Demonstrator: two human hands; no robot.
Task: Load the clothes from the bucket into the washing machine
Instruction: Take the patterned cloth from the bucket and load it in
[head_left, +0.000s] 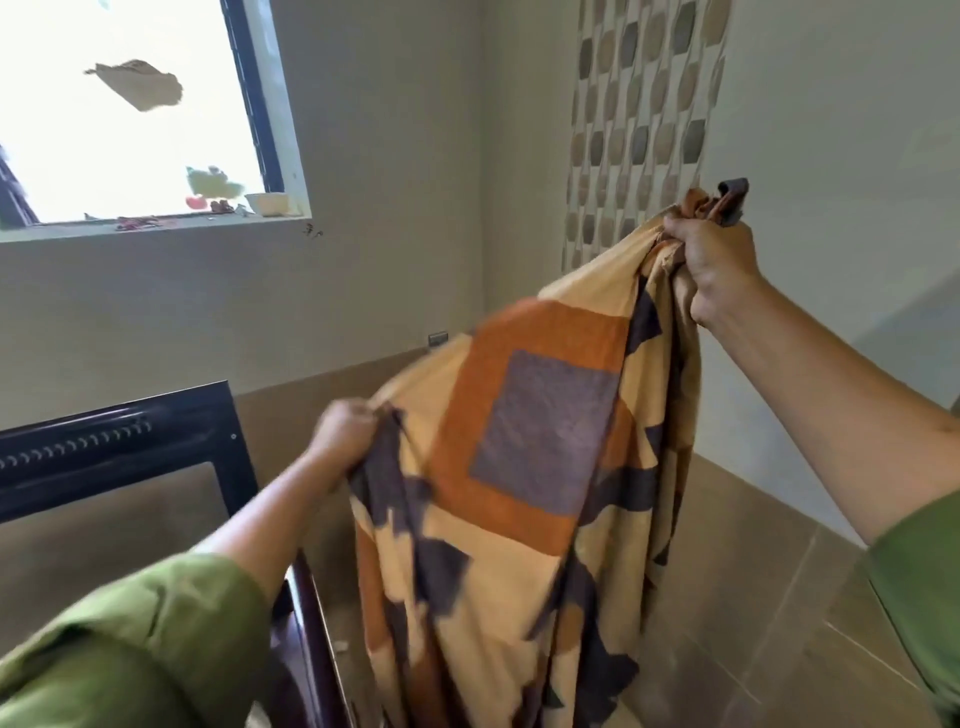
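Two hands grip one big patterned sheet (519, 467); the right hand (714, 265) is fisted on a bunched corner up high, the left hand (345, 434) pinches an edge lower down. The cloth hangs in mid-air, long axis running down out of frame; the bucket isn't visible. That open dark lid (119, 441) is probably the washing machine's; this load isn't in yet, so loading seems barely underway.

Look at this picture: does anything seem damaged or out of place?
Yes. A torn scrap of brown paper clings to the window pane, ragged-edged. Small bits of clutter lie scattered on the sill.
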